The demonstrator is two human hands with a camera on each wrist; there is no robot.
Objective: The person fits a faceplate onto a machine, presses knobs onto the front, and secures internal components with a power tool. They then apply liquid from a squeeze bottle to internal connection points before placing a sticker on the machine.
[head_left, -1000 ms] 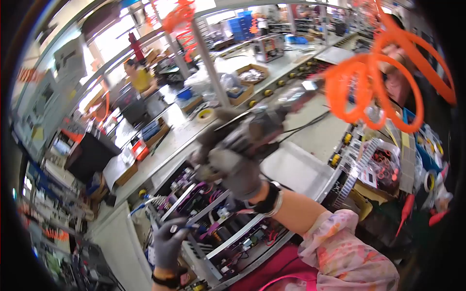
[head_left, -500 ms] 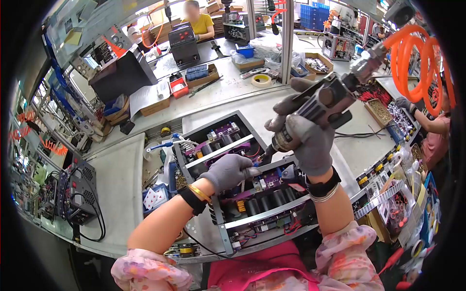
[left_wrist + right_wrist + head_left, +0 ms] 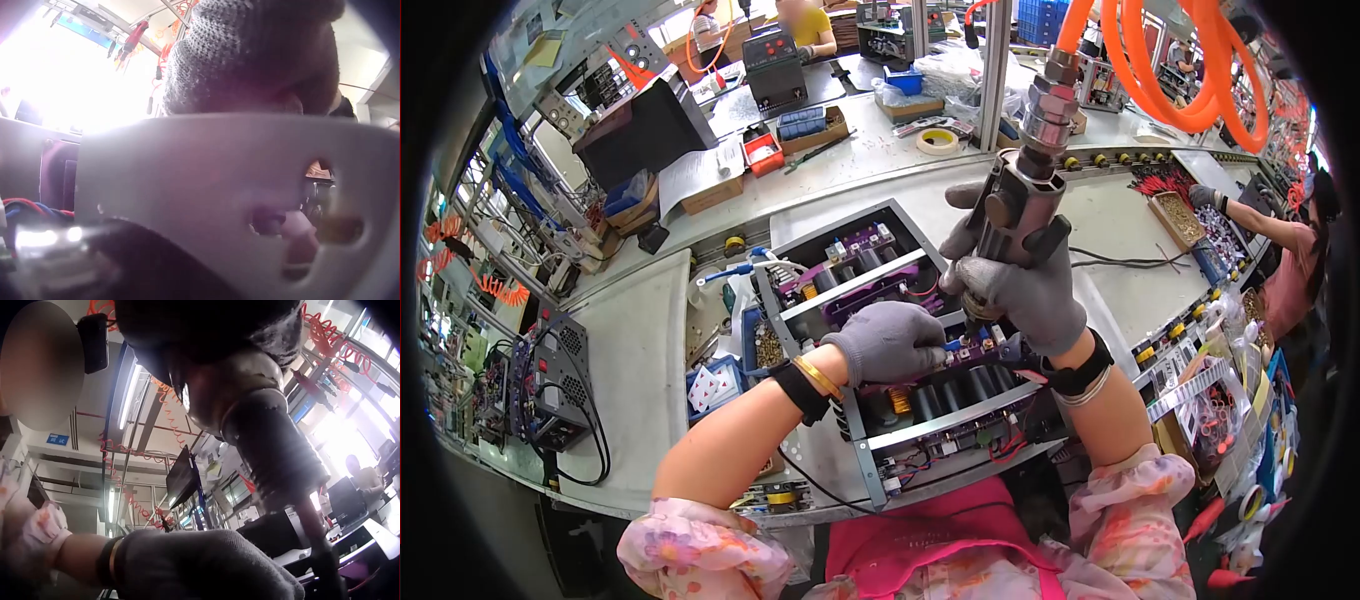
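My gloved right hand grips an air screwdriver, held upright with its bit pointing down into a metal chassis. In the right wrist view the screwdriver's ribbed nose and thin bit show close up. The bit end meets a purple circuit board inside the chassis. My gloved left hand lies low over the same board, left of the bit, with its fingers bent and fingertips near the bit. I cannot tell whether they pinch anything. Black capacitors stand in front of it.
An orange coiled air hose runs from the screwdriver's top. A second open chassis sits just behind. Left of these are a bin of screws and playing cards. Another person works at the right.
The screwdriver has come down from the upper right and swung from tilted to upright, its bit now at the board. My left hand has moved in from the left edge onto the chassis.
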